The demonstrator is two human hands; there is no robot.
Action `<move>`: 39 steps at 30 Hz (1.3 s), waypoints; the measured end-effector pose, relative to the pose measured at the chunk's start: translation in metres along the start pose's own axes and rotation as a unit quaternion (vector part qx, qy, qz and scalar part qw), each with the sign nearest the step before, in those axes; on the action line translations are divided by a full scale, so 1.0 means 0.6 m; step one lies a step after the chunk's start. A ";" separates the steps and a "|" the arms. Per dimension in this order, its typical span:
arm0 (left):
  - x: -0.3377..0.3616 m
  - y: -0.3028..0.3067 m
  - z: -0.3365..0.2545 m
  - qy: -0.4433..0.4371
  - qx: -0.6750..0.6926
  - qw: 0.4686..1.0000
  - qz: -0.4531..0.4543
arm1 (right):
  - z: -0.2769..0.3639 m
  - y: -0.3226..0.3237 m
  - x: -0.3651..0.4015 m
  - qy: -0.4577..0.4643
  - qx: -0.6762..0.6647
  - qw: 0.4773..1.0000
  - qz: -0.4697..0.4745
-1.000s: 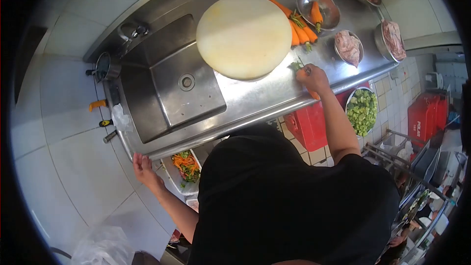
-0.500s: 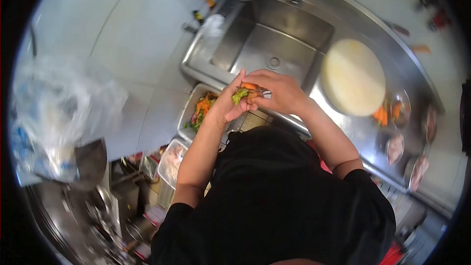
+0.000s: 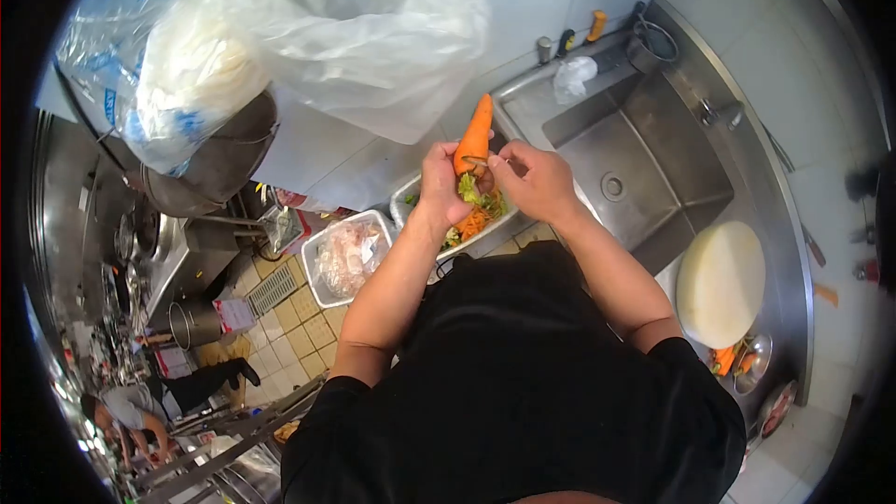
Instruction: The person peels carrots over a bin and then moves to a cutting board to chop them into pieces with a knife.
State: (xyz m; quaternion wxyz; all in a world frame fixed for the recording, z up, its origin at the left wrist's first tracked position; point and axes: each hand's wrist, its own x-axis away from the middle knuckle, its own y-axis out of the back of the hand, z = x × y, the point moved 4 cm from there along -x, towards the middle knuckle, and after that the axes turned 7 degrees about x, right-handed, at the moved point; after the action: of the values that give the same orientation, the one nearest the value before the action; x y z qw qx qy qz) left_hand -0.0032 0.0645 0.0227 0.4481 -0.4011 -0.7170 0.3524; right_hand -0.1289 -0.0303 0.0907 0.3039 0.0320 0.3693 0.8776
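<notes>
An orange carrot (image 3: 475,135) with leafy green stubs at its crown is gripped in my left hand (image 3: 439,185), its pointed end tilted up and away from me. My right hand (image 3: 539,183) is closed at the carrot's thick end. Between its fingers is a slim tool, apparently a peeler (image 3: 476,161), which lies across the carrot and is largely covered. Directly below both hands, a white tub (image 3: 485,237) contains orange shavings (image 3: 481,217) and green scraps.
To the right is a steel sink (image 3: 644,163); a large round cutting board (image 3: 721,285) and a bowl (image 3: 754,364) with carrot pieces lie beyond it. A white basin (image 3: 324,294) of bagged pale food stands left. Plastic bags (image 3: 373,47) hang upper left. Another person (image 3: 140,411) works at lower left.
My view has swung left, so the sink and board appear farther right. The carrot has turned and now points up and away, showing its full length; my right hand has shifted to its thick end.
</notes>
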 end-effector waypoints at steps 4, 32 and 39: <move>0.004 0.031 -0.014 -0.074 -0.010 0.994 -0.076 | 0.018 -0.047 -0.027 0.060 0.013 0.998 0.026; 0.101 0.083 -0.045 -0.194 0.018 0.968 -0.162 | -0.006 -0.177 -0.107 0.080 -0.132 0.938 0.311; 0.133 0.124 -0.021 -0.156 0.020 0.981 -0.110 | -0.084 -0.198 -0.223 0.008 -0.038 0.989 0.146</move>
State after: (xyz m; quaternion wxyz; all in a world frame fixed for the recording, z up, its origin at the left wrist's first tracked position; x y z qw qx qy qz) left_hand 0.0058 0.1693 -0.0087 0.3748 -0.2511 -0.8107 0.3730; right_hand 0.0265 -0.0720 -0.0025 0.1708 0.0672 0.3293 0.9262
